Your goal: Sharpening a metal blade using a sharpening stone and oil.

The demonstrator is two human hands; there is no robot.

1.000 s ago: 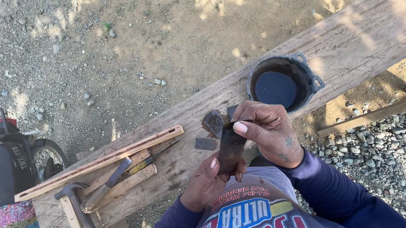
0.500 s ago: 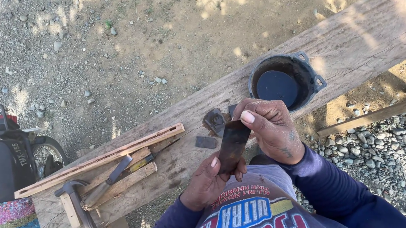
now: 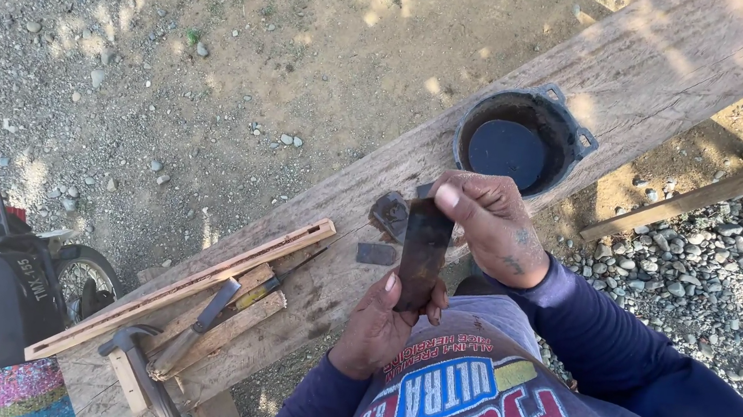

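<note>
Bright daylight, softened by dappled shade: sunny patches fleck the gravel ground (image 3: 222,55) along the top edge and the far right end of the counter (image 3: 681,66). Focus is sharp throughout, with no glare and slight wide-angle bending at the edges.

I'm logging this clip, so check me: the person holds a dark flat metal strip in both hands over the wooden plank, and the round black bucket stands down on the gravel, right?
Not quite. The round black bucket stands on the wooden plank, not on the gravel, as the head view shows. The rest holds: the left hand and the right hand hold the dark flat metal strip over the plank.
</note>
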